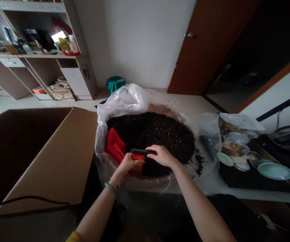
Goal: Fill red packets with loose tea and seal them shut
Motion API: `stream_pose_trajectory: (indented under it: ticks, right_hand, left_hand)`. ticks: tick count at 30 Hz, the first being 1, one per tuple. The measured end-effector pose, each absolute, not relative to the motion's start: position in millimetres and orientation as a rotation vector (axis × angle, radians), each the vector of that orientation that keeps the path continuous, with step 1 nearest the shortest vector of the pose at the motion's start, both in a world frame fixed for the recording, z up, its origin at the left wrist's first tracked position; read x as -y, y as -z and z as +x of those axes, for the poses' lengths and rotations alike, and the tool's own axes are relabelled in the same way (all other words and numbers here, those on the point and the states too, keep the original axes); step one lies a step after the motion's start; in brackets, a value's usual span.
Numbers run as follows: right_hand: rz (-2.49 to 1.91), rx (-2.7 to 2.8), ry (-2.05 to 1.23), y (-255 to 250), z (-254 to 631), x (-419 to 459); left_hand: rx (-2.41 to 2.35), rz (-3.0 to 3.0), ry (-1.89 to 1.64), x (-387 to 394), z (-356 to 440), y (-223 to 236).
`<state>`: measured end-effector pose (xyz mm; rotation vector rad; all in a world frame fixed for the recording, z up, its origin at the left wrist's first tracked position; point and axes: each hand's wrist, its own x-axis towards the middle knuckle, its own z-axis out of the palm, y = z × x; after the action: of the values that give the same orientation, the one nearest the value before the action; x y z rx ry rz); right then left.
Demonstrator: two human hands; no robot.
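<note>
A big clear plastic bag (124, 101) holds a heap of dark loose tea leaves (155, 132). Several red packets (113, 143) lie at its left edge. My left hand (130, 163) is closed on a red packet (137, 163) at the near rim of the heap. My right hand (161, 155) grips a black bar-shaped tool (140, 151) that lies across the top of that packet. A green bangle and a gold one circle my left wrist.
A large open cardboard box (59, 158) stands to the left with a black cable across its flap. Plates and bowls (273, 170) crowd a dark tray at the right. Shelves, a green stool (115, 82) and a brown door line the back.
</note>
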<state>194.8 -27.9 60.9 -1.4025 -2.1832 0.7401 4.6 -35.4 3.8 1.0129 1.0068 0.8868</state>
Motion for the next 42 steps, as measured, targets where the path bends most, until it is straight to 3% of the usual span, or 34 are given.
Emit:
stream_pose_trajectory:
  ticks: [12, 42]
  right_hand:
    - [-1.374, 2.223, -0.649, -61.4, 198.2, 31.3]
    - [-1.394, 2.144, -0.649, -55.2, 184.3, 29.3]
  left_hand:
    - [-0.978, 0.994, -1.146, 33.4, -0.3, -9.2]
    - [-1.023, 1.083, -0.977, 34.1, 7.1, -10.0]
